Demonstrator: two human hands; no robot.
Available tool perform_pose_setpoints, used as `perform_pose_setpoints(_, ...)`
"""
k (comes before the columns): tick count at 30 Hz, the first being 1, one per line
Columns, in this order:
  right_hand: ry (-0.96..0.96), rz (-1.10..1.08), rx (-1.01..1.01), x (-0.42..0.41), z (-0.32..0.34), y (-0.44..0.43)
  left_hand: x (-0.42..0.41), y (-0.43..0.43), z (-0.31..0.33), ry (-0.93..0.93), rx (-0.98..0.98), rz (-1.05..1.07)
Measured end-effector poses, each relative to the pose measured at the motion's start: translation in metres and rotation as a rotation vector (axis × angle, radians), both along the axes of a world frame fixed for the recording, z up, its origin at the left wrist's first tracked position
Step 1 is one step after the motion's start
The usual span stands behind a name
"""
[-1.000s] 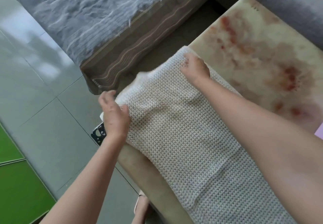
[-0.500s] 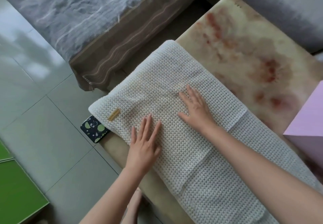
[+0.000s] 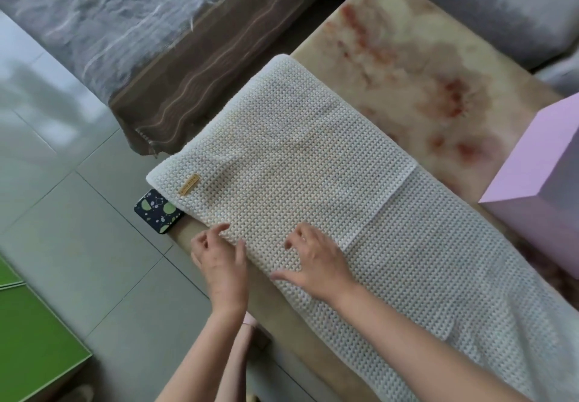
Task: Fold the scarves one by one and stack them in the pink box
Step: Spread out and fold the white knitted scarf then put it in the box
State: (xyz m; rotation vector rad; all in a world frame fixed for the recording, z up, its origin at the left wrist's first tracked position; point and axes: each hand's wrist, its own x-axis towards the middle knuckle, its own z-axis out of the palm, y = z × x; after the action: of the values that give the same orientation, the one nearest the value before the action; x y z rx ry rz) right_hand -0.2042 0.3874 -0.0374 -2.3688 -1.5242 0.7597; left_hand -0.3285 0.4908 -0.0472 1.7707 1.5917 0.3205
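On the table the white scarf lies long, from far left to near right, with the pink box on its right. The left hand pinches its near edge. The right hand, nearer the box, rests on top with bent fingers; whether it grips cannot be told.

My scarf is cream-white in a fine waffle knit, with a small tan label near one corner. The bench I work on is marbled beige, blotched red and orange. The box is plain pale lilac-pink. A phone shows a navy case dotted with green circles. The floor is grey tile. The sofa is grey streaked white, its base brown with wavy stripes.
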Motion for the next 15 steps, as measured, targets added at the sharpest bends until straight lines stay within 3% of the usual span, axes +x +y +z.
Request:
perform_pose_setpoints(6, -0.034, -0.102, -0.132, -0.051, -0.011, -0.029, 0.008, -0.019, 0.006, -0.191, -0.335, 0.362)
perform_pose_setpoints(8, 0.075, -0.161, -0.088, -0.051, -0.01, -0.03, 0.012, -0.018, 0.004, -0.287, -0.481, 0.435)
perform_pose_setpoints(10, 0.169, -0.184, -0.088, -0.047, -0.009, -0.03, 0.016, -0.015, -0.001, -0.277, -0.576, 0.41)
perform_pose_setpoints(15, 0.166, -0.197, -0.061, -0.04, -0.005, -0.035, 0.018, -0.022, 0.001, -0.274, -0.614, 0.326)
